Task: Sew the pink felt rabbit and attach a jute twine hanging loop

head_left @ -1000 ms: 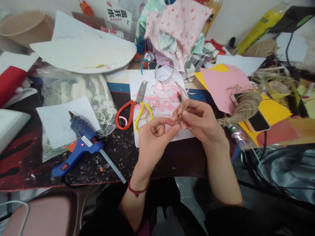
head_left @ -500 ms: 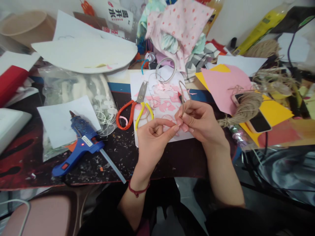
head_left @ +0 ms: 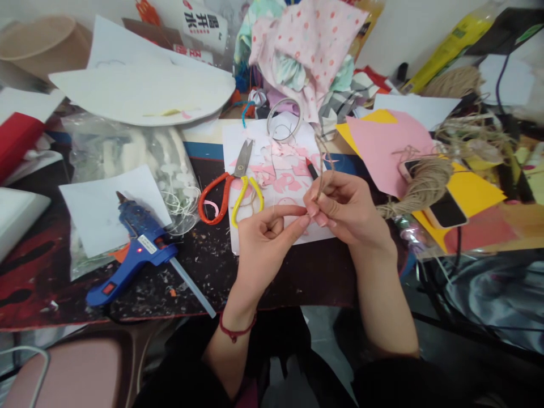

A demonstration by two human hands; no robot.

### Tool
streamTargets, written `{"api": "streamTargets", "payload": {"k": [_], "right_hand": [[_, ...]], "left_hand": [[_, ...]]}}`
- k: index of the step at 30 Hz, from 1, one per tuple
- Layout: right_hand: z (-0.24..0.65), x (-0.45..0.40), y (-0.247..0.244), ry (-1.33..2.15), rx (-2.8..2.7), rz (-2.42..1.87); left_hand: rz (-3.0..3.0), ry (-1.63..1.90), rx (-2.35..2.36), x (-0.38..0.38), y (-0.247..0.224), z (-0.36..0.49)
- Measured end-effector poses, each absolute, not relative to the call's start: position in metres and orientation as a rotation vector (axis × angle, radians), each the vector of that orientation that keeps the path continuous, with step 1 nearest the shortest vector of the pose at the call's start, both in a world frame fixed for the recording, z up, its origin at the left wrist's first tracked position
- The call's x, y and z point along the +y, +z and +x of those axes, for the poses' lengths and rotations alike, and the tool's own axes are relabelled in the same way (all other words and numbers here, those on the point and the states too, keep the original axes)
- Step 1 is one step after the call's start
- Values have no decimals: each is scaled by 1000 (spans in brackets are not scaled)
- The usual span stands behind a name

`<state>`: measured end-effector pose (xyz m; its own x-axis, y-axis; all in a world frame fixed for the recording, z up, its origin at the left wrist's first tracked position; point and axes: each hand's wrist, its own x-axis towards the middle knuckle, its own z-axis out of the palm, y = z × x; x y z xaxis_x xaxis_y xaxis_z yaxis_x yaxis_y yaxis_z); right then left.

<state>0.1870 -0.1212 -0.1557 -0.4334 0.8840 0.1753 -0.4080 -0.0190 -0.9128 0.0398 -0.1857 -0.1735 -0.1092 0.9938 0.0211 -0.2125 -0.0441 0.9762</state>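
Note:
My left hand [head_left: 264,243] and my right hand [head_left: 355,212] meet fingertip to fingertip above a white paper sheet [head_left: 236,133]. A length of brown twine [head_left: 322,164] rises from the closed fingers of my right hand. Thumb and index finger of my left hand are pinched together against the right fingertips; whatever lies between them is too small to make out. Pink paper scraps [head_left: 289,182] are scattered on the sheet. Scissors [head_left: 241,169] with one red and one yellow handle lie open left of my hands. A dark pencil [head_left: 312,168] with a red tip lies just behind my right hand.
A blue glue gun [head_left: 147,241] with its red light on lies at the left. At the right are a twine bundle [head_left: 420,187], a phone [head_left: 446,211] and coloured paper [head_left: 391,147]. A tape roll [head_left: 272,122], fabric [head_left: 306,39] and a white board [head_left: 144,93] stand behind.
The twine's upper end has swung slightly, and my right hand has shifted a little. Both hands keep their pinch together. The whole view has slid slightly left.

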Motion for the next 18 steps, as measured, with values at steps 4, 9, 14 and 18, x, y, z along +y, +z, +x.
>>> {"api": "streamTargets", "payload": {"k": [4, 9, 14, 18], "right_hand": [[187, -122, -154, 1647, -1261, -580], [186, -124, -151, 1630, -1271, -650], [187, -124, -151, 1636, -1296, -638], [188, -125, -152, 1636, -1292, -618]], "left_hand": [[1021, 1431, 1141, -187, -173, 41], [1003, 1404, 1140, -187, -174, 41], [983, 1382, 1116, -185, -175, 41], [971, 1388, 1111, -183, -176, 41]]}}
